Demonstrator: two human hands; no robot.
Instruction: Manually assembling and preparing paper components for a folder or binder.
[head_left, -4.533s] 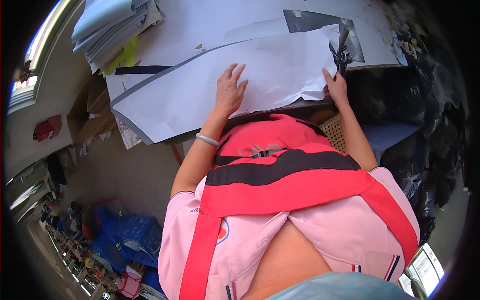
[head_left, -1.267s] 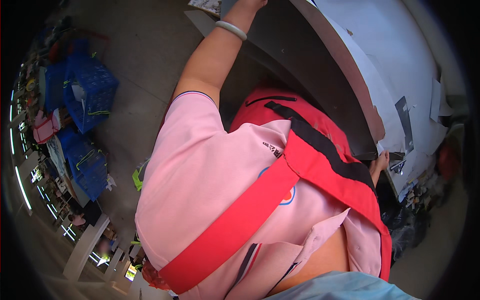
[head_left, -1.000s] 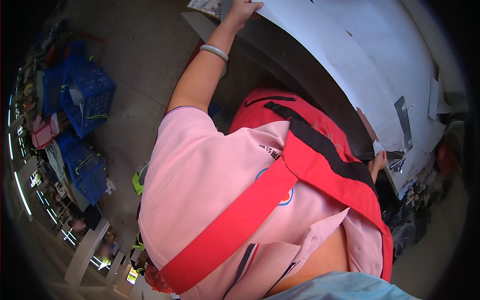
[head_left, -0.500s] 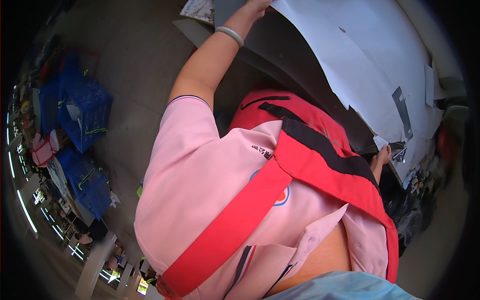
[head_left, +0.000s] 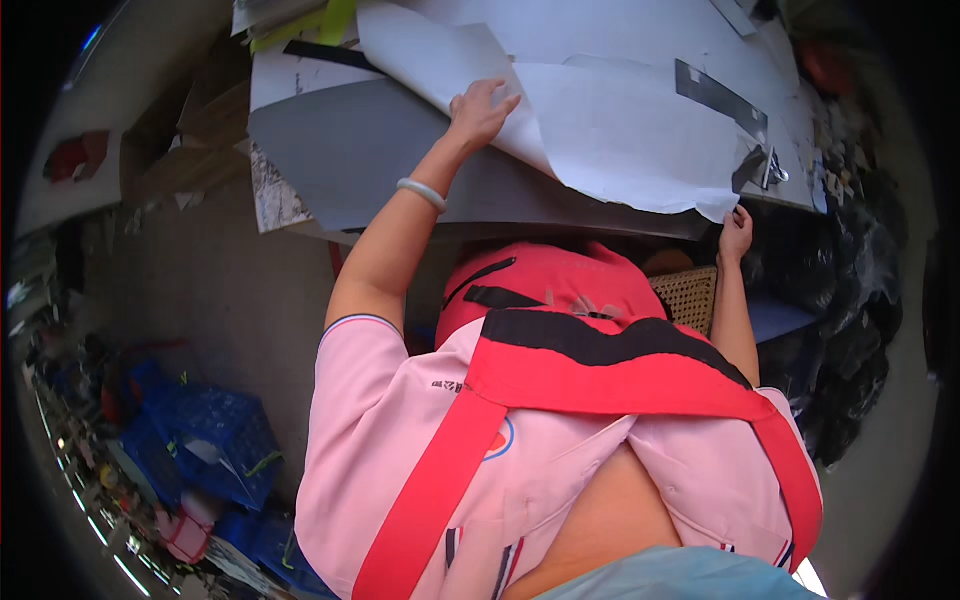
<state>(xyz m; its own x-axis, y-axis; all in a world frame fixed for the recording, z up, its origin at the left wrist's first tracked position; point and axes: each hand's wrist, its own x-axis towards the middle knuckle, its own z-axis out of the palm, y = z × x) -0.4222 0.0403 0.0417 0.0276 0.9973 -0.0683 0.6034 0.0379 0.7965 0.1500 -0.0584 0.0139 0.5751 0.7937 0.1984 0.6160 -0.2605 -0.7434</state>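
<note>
A large white sheet (head_left: 630, 135) lies over the table, its left part curled up. My left hand (head_left: 482, 115) is at that curl, with fingers bent but apart; no grip on the sheet shows. At the sheet's near right corner my right hand (head_left: 736, 235) pinches the torn-looking edge between thumb and fingers. Below the white sheet a dark grey sheet (head_left: 345, 145) spreads to the left. A black strip (head_left: 715, 95) lies on the right part of the white sheet. A shiny metal clip (head_left: 776, 172) sits near the right corner.
The table's left corner has a speckled panel (head_left: 275, 195). Black plastic bags (head_left: 850, 290) heap on the right. A woven cane chair (head_left: 690, 298) stands under the table edge. Blue crates (head_left: 225, 440) are on the floor at the lower left.
The view has swung toward the table. My left hand has come off the sheet's far edge and opened over the curl. My right hand still pinches the near right corner.
</note>
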